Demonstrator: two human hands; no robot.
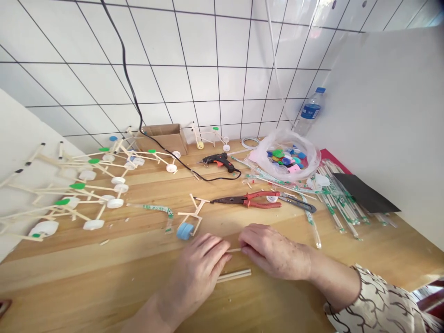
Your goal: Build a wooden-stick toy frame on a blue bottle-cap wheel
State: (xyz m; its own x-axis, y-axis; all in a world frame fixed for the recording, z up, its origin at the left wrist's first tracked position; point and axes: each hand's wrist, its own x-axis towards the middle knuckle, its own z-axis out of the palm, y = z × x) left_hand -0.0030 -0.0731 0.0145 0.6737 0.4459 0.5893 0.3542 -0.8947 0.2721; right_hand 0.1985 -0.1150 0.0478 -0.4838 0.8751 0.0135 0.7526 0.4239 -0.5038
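"Where's the thin stick (234,250)?"

"Right in front of me, low over the near part of the desk (138,277), bridging the gap between my left hand (199,266) and my right hand (274,252). Whether it rests on the desk, I can't tell."

"How are your fingers (219,251) set?"

"Narrow on both sides. The left ones pinch it at one side, the right ones at the other, and only a short pale piece shows between. Its tips are hidden, so I can't tell its full length."

"How would you expect it to handle?"

"Light, I'd judge, fairly stiff, and dry rather than slippery. Being so slender, it could probably snap if bent in the middle, so a gentle pinch near each end seems the sound hold."

"And which way does it point?"

"Crosswise. Its long axis runs from my left to my right, almost level in my view. The pair of sticks (234,276) lying nearer to me goes much the same way, right ends angled slightly away. The pliers (243,200) beyond my hands lie crosswise too, nose to the left."
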